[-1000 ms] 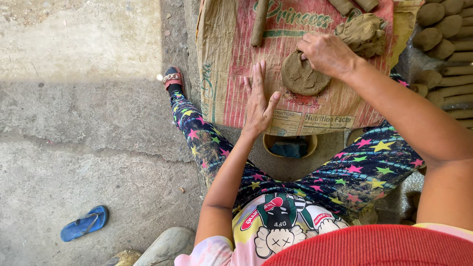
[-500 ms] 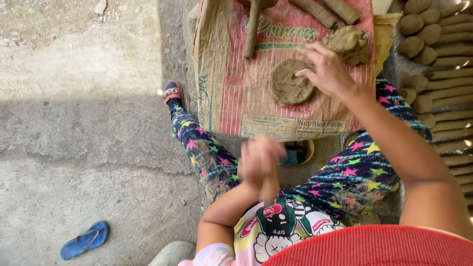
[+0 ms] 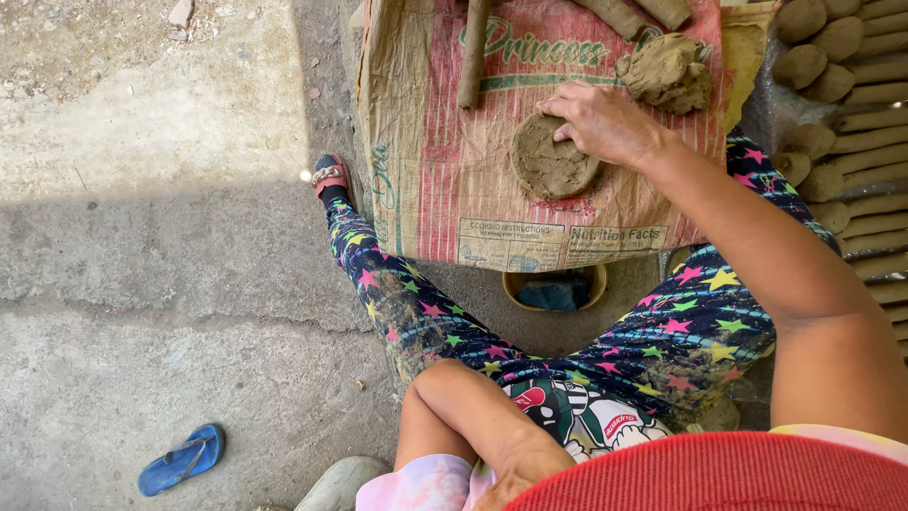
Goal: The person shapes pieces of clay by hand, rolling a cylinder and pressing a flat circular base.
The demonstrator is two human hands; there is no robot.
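Taking the flattened clay disc (image 3: 553, 156) as our landmark, we start far to its left and below, where a blue flip-flop (image 3: 180, 459) lies on the concrete floor (image 3: 142, 284), well apart from everything else. Nearer the disc, still to its left, our left leg in star-patterned leggings stretches out to a red sandal (image 3: 329, 176) just beside the edge of the woven sack (image 3: 426, 170) that carries the clay. Our left hand (image 3: 515, 464) sits well below the disc, drawn back against our lap at the bottom of the view; its fingers are cut off there, so we cannot tell whether it is open or closed, and nothing shows in it. The disc itself lies flat on the sack, roughly round, with no clear long axis. Above and left of it a rolled clay stick (image 3: 473, 52) lies nearly upright in the view. Our right hand (image 3: 601, 121) is by far the nearer one: it rests on the disc's upper right edge, fingers curled down onto the clay, pressing rather than grasping. Above and right of the disc a rough clay lump (image 3: 670, 71) sits near that hand. Farther right, beyond the sack, rows of finished clay rolls (image 3: 851, 114) are stacked. Below the disc, a small yellow tub (image 3: 556, 287) peeks out between our knees.
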